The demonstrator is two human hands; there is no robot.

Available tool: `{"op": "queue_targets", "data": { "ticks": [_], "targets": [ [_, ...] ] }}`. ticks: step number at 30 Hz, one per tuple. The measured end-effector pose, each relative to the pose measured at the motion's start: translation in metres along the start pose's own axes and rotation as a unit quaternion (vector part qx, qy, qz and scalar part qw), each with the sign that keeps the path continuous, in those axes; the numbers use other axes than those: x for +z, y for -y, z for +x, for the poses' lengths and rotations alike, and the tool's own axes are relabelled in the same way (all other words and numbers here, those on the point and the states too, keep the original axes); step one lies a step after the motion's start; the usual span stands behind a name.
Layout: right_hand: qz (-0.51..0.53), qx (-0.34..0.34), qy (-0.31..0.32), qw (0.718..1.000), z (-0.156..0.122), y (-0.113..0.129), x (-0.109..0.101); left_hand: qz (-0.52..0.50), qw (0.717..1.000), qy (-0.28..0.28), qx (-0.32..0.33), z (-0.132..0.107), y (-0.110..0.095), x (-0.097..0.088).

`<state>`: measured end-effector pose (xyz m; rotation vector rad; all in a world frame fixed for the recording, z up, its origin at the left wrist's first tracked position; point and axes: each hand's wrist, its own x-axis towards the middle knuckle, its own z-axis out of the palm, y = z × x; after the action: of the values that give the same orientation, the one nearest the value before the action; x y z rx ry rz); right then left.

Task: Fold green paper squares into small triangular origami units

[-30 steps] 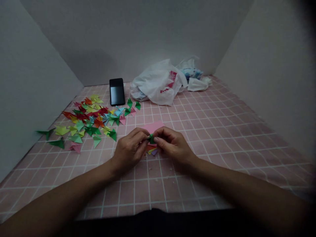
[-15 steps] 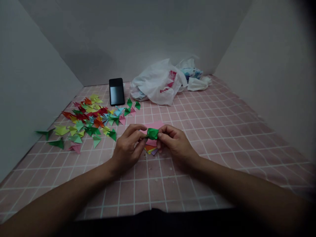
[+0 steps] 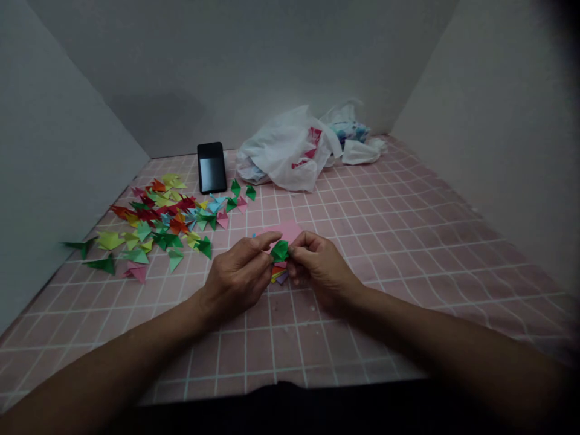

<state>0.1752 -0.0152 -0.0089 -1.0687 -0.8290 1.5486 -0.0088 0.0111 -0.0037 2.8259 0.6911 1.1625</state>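
A small folded piece of green paper [image 3: 280, 251] is held between both hands, just above the table. My left hand [image 3: 240, 272] pinches its left side, with the index finger stretched over the top. On the other side, my right hand [image 3: 319, 263] grips the right edge between thumb and fingers. Under the hands lies a stack of coloured paper sheets [image 3: 290, 231], pink on top, with orange, yellow and purple corners showing at the front. Both hands partly cover this stack.
Many folded paper pieces [image 3: 167, 240] in green, red, yellow, blue and pink spread over the left of the checked tablecloth [image 3: 389, 241]. A black phone [image 3: 211, 168] leans at the back. White plastic bags [image 3: 290, 148] lie against the rear wall. Pale side walls enclose the table.
The green paper has turned and now looks more pointed. My left index finger has moved over its top, and the left hand has come slightly closer to the right one.
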Motion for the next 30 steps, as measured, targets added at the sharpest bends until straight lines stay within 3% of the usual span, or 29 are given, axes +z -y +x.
{"op": "queue_targets", "data": {
  "ticks": [18, 25, 30],
  "targets": [
    [-0.007, -0.021, 0.093, 0.995, 0.002, -0.001, -0.007, -0.003, 1.000, 0.018, -0.001, 0.001, 0.005, 0.000],
    [-0.051, -0.051, 0.103, 0.992, -0.001, 0.005, -0.005, -0.079, 0.994, -0.006, -0.080, 0.004, 0.003, -0.002],
    [-0.071, -0.064, 0.104, 0.990, -0.003, 0.008, -0.004, -0.114, 0.988, -0.003, -0.100, 0.004, 0.003, -0.002]
  ]
}}
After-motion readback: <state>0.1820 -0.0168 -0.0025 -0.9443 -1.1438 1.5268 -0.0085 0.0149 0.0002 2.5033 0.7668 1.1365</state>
